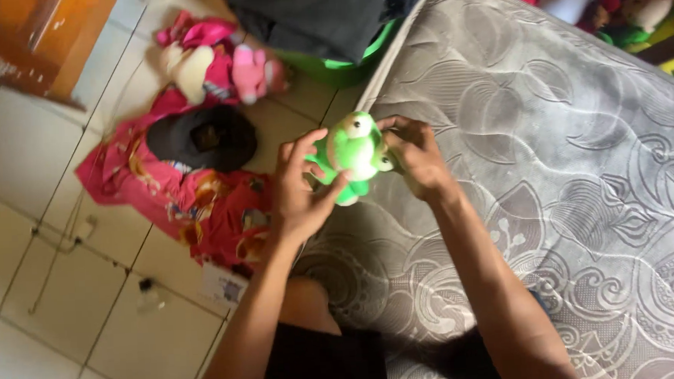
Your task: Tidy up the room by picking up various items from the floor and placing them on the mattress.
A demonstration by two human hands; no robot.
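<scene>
I hold a small green plush toy (353,152) pinched between my left hand (301,189) and right hand (415,157) over the grey patterned mattress's (578,164) left edge, above tiled floor (20,226) strewn with pink cloth (201,203), seemingly clothing.

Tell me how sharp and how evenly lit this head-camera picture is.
Head view: the whole frame is soft with motion blur; the pink plush toys on the floor smear most, while the green plush toy between the left hand and right hand keeps some detail. Daylight washes out the floor tiles; the mattress is evenly lit.
</scene>
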